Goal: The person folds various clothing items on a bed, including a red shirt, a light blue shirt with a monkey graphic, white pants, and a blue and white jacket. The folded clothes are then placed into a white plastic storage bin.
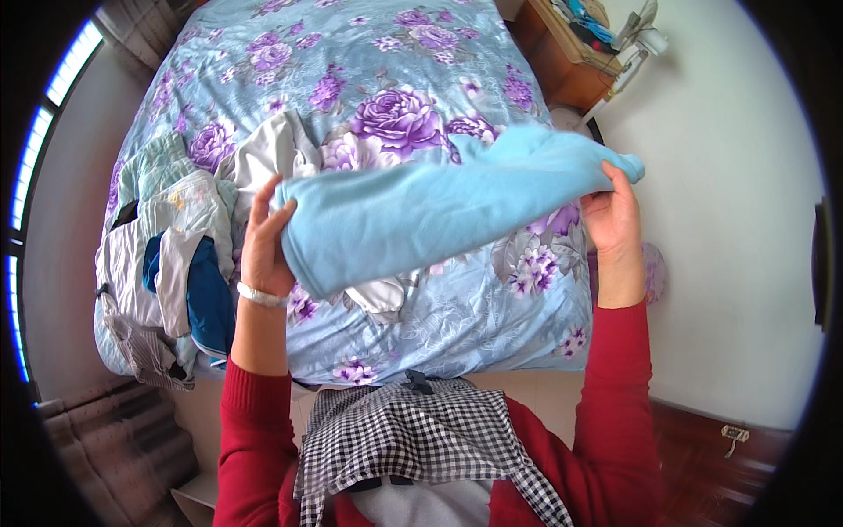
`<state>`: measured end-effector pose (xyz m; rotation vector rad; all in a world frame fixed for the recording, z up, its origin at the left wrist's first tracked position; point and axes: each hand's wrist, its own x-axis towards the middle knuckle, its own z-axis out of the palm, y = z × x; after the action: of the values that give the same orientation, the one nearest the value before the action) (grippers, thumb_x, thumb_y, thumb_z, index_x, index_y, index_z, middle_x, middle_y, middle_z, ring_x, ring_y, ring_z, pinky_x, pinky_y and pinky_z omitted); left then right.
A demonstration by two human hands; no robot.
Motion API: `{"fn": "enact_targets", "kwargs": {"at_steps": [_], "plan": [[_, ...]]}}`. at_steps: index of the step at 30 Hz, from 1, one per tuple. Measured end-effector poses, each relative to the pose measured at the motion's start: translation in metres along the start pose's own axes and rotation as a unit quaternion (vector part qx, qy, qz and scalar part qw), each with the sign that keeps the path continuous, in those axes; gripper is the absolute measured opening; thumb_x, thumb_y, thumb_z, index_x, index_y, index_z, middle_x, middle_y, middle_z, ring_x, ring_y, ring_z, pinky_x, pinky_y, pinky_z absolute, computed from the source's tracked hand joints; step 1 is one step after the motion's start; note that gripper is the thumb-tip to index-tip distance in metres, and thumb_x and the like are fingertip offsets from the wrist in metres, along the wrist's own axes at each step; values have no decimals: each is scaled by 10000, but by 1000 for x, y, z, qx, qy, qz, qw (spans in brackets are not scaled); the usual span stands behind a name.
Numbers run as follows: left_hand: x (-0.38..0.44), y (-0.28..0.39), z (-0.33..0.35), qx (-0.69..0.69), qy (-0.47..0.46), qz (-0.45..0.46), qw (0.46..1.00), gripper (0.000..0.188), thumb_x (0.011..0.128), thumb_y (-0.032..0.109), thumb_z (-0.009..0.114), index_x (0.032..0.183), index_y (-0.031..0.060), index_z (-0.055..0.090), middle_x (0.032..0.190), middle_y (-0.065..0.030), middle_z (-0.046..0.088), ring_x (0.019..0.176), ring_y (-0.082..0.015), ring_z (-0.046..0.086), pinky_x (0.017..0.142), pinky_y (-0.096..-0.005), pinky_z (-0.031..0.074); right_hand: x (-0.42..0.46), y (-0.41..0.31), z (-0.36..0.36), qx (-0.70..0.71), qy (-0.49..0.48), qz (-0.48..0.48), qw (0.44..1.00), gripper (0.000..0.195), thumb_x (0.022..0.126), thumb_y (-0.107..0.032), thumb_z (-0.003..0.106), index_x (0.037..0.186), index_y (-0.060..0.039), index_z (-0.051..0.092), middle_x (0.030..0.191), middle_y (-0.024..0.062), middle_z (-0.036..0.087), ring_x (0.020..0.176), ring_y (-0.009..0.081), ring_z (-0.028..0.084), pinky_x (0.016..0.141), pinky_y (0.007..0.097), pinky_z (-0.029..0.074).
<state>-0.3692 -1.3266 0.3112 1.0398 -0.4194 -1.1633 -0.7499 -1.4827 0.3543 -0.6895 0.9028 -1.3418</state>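
A light blue fleece garment (pixel 408 217) is stretched in the air between my two hands, above the bed. My left hand (pixel 267 244) grips its hemmed end, thumb in front. Higher up on the right, my right hand (pixel 612 207) pinches the opposite end between thumb and fingers. The garment's exact kind cannot be told, as it hangs folded along its length. Beneath it a white garment (pixel 379 296) lies on the bed, partly hidden. Another white garment (pixel 276 148) lies behind my left hand.
Several clothes, among them a dark blue garment (pixel 209 296) and a white one (pixel 122 270), are heaped on the bed's left side. A floral sheet (pixel 448 336) covers the bed. A wooden cabinet (pixel 560 59) and a white fan (pixel 642 39) stand at the back right.
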Motion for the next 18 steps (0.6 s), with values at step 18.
{"fn": "enact_targets", "kwargs": {"at_steps": [18], "plan": [[47,101,-1,-43,-32,211,976,417,916,98,476,1323,129,390,1208,-126,525,1059,-278,563,888,-426,495,71,-30,117,105,-197,-83,971,219,846,-139,602,1047,-63,558,1029,74,589,985,195,549,870,384,460]]}}
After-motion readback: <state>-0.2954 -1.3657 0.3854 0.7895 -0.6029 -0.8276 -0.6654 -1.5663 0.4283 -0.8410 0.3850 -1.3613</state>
